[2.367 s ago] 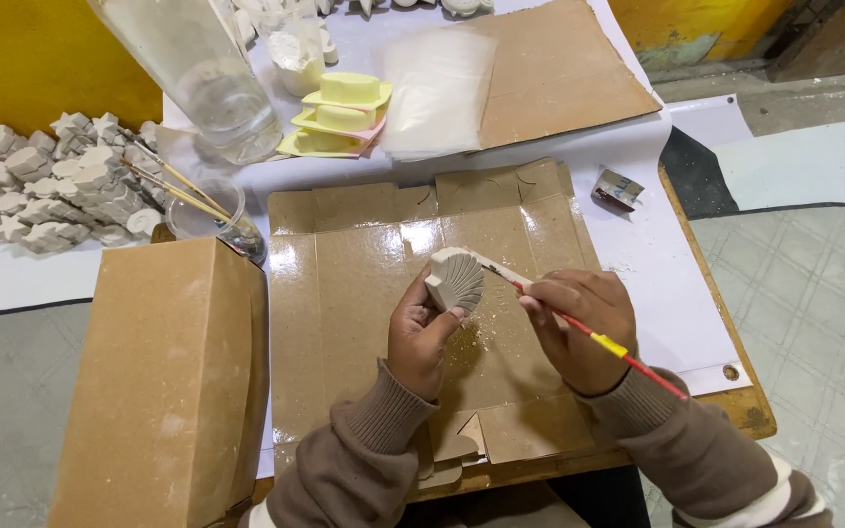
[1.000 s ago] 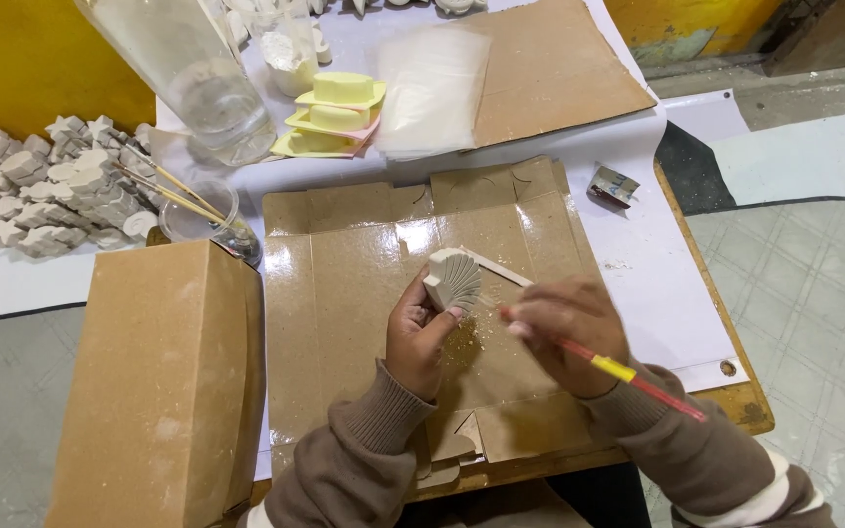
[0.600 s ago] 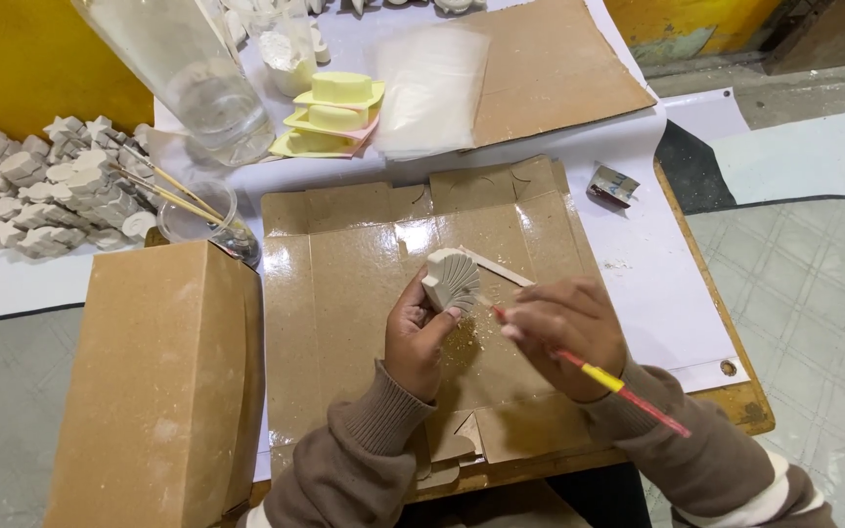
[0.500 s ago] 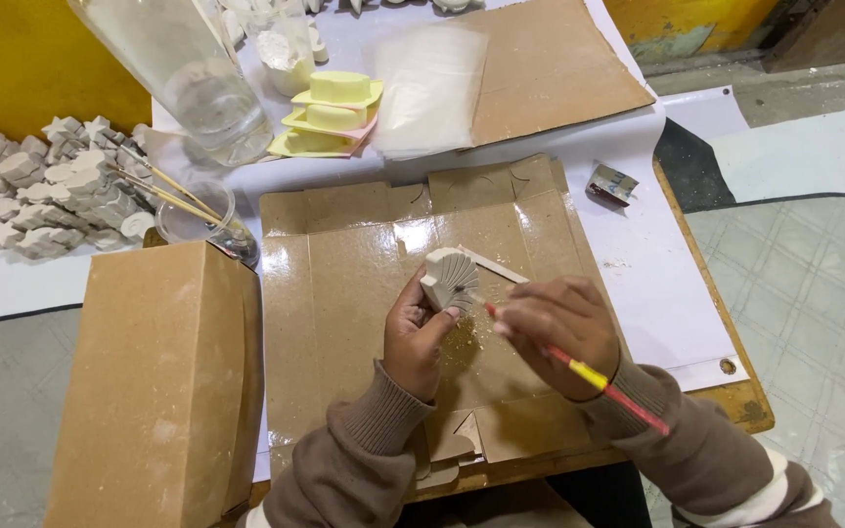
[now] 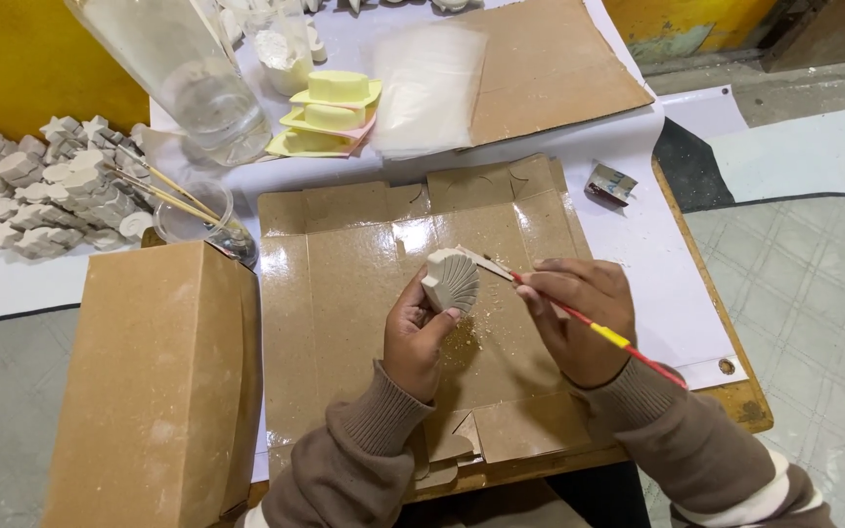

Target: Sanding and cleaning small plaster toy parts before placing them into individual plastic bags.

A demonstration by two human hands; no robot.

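My left hand (image 5: 416, 335) holds a small grey shell-shaped plaster piece (image 5: 452, 281) upright over a flattened, taped cardboard sheet (image 5: 344, 274). My right hand (image 5: 577, 315) grips a thin red and yellow paintbrush (image 5: 606, 335), its tip resting at the shell's right edge. A flat wooden stick (image 5: 479, 257) lies on the cardboard just behind the shell. Fine crumbs speckle the cardboard below the hands.
A brown cardboard box (image 5: 154, 381) stands at the left. Behind it are a glass cup with sticks (image 5: 193, 215), a large clear jar (image 5: 183, 73), a heap of pale plaster shapes (image 5: 36, 186), yellow moulds (image 5: 330, 108), a plastic bag (image 5: 432, 83) and a small metal clip (image 5: 610, 182).
The brush hand has shifted slightly left toward the shell, and the left hand has turned the shell a little. Nothing else moved.
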